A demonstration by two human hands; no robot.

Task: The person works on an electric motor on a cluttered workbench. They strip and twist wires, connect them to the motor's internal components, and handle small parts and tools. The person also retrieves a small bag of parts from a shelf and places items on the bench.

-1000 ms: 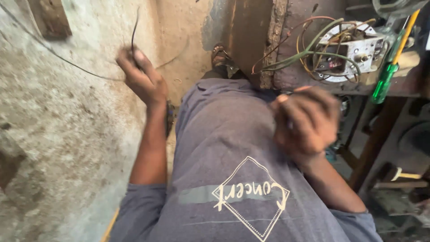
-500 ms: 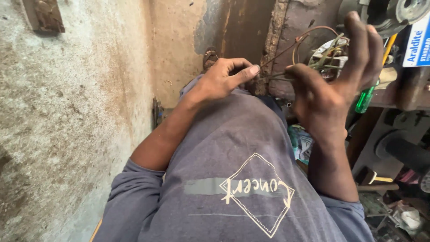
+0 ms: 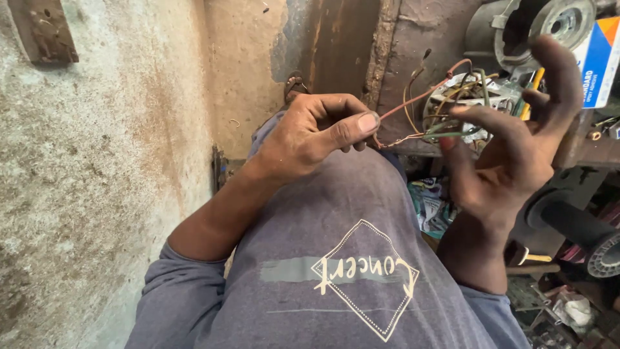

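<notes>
Only real package here is a small cardboard box [image 3: 599, 59] at the upper right edge of the frame, cut off by the border. It's rectangular, white face with blue print, an orange band along the top and blue on the side. Lower down, right of centre, there's a crumpled teal and white wrapper [image 3: 426, 205] tucked under the bench edge, partly hidden. At the bottom right corner sits some scrunched white packaging [image 3: 575, 310], too blurry to tell more.

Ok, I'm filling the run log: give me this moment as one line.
left hand: pinching thin reddish wire | right hand: open, fingers spread beside round wired motor part | surface: worn brown bench
</notes>
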